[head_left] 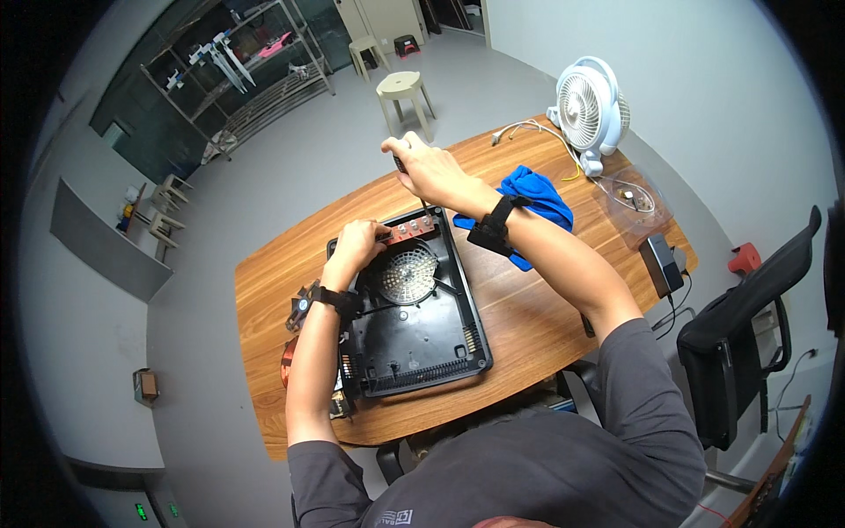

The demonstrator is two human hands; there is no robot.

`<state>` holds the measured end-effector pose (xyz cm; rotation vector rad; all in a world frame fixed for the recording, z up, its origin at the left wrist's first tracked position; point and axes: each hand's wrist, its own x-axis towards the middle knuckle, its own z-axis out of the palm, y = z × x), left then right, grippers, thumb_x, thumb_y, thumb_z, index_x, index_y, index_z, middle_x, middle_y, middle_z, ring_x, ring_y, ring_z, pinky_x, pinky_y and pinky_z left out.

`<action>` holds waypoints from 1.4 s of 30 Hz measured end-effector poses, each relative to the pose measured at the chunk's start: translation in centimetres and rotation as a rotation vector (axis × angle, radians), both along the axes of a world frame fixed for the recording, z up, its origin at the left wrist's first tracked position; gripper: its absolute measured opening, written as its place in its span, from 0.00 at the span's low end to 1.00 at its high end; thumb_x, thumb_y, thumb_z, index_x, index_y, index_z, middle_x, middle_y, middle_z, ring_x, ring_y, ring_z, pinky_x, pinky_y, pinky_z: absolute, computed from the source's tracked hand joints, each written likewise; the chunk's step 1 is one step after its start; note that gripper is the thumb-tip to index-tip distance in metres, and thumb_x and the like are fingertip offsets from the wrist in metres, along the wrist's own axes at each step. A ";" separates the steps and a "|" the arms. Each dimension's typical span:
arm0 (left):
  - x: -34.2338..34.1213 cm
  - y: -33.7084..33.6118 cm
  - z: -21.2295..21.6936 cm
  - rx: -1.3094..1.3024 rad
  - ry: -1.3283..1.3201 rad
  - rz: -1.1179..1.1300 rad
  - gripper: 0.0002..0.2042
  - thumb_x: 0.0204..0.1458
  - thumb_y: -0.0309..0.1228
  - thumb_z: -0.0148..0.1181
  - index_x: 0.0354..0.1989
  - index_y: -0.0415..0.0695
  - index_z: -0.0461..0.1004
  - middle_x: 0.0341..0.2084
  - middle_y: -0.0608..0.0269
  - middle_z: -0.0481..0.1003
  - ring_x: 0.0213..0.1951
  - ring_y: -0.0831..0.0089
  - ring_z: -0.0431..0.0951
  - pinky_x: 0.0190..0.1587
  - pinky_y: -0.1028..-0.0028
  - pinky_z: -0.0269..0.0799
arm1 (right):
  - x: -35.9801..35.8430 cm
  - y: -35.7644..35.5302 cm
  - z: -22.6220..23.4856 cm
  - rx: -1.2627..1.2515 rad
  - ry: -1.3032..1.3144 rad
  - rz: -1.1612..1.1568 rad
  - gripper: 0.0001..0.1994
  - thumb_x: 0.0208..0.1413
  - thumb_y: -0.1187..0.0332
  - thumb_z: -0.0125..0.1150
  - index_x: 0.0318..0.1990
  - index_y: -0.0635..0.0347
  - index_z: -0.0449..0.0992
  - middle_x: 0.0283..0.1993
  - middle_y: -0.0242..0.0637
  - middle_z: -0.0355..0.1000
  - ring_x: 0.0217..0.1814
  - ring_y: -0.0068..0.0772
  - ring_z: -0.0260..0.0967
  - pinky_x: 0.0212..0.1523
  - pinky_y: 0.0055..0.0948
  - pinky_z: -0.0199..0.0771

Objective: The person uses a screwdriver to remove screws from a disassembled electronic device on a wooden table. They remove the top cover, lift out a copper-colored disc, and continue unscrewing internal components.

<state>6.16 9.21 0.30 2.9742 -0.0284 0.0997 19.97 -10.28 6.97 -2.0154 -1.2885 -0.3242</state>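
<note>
A black plastic appliance housing (414, 339) lies open on the wooden table in front of me, with a round vent grille (407, 275) in its base. Across its far end sits a narrow reddish-brown strip (410, 231) bearing several round silvery parts. My left hand (356, 246) has its fingers closed around the strip's left end. Above the housing's far right corner, my right hand (431, 173) is closed on a dark-handled screwdriver (400, 165). Its thin shaft points down toward the strip's right end; whether the tip touches cannot be made out.
A crumpled blue cloth (539, 201) lies right of the housing. Beyond it are a white fan (584, 110), a clear tray (635, 220) with small parts and a black power adapter (660, 264). Loose parts, including a copper-coloured coil (288, 363), lie by my left forearm.
</note>
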 end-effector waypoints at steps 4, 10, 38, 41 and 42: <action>0.2 -0.1 0.0 -0.006 0.023 0.009 0.17 0.43 0.28 0.72 0.45 0.45 0.85 0.39 0.53 0.83 0.44 0.53 0.82 0.51 0.59 0.78 | 0.1 0.0 0.0 0.029 0.132 -0.019 0.27 0.51 0.73 0.62 0.58 0.56 0.61 0.48 0.57 0.71 0.44 0.68 0.74 0.45 0.58 0.75; 0.1 0.2 -0.2 0.008 0.004 -0.007 0.17 0.44 0.28 0.72 0.45 0.48 0.85 0.36 0.54 0.83 0.42 0.53 0.82 0.47 0.59 0.77 | 0.0 -0.3 0.6 -0.005 0.199 -0.009 0.24 0.51 0.71 0.63 0.54 0.60 0.61 0.47 0.59 0.73 0.48 0.68 0.73 0.46 0.57 0.74; 0.4 -0.4 0.4 0.010 0.015 0.008 0.18 0.42 0.28 0.73 0.45 0.47 0.85 0.38 0.53 0.83 0.43 0.52 0.82 0.50 0.58 0.78 | 1.2 0.5 -1.7 0.130 0.245 -0.107 0.22 0.51 0.70 0.63 0.50 0.63 0.58 0.33 0.59 0.74 0.38 0.70 0.74 0.39 0.61 0.74; 0.0 -0.1 0.2 0.006 0.022 0.019 0.18 0.42 0.28 0.73 0.46 0.47 0.85 0.38 0.53 0.83 0.44 0.52 0.82 0.51 0.59 0.78 | 0.8 0.6 -1.9 0.169 0.194 -0.084 0.20 0.51 0.71 0.62 0.48 0.63 0.59 0.32 0.59 0.73 0.38 0.71 0.73 0.39 0.60 0.73; 0.0 -0.2 0.3 0.008 0.030 0.026 0.18 0.43 0.28 0.73 0.46 0.46 0.85 0.39 0.53 0.83 0.44 0.52 0.82 0.51 0.59 0.78 | 0.8 0.6 -2.0 0.195 0.137 -0.084 0.20 0.51 0.70 0.62 0.48 0.64 0.59 0.32 0.59 0.73 0.38 0.71 0.73 0.39 0.60 0.73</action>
